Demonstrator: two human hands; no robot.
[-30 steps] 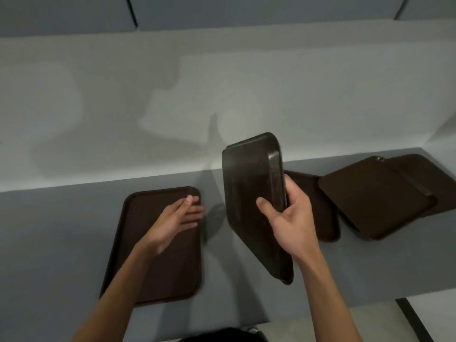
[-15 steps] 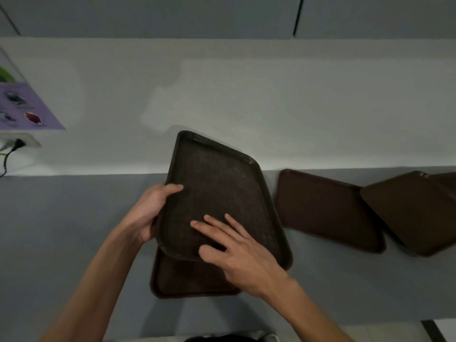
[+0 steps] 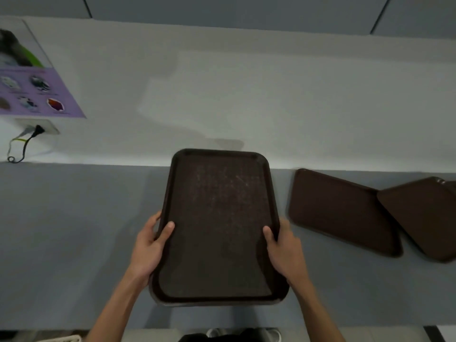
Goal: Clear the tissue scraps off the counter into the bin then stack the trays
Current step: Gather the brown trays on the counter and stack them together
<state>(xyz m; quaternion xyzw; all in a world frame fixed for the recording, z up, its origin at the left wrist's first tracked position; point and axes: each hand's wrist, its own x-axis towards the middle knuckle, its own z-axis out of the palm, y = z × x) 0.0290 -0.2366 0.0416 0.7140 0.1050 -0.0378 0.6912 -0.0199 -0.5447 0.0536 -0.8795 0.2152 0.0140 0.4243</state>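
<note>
Both hands' fingers point(image 3: 165, 232) clamped on centre tray point(image 3: 218, 225); two trays point(image 3: 340, 211) beside, right

Left hand point(image 3: 148, 245) and right hand point(image 3: 286, 248) clamp opposite edges, thumbs on top.

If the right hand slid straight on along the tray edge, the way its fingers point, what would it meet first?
Probably the white wall. The right hand points up the held tray; its edge looks free ahead, though depth is unclear.

You hold a dark brown plastic tray point(image 3: 219, 225) with a rough, scuffed matt inner face above a smooth matt grey counter point(image 3: 74, 230).
</note>
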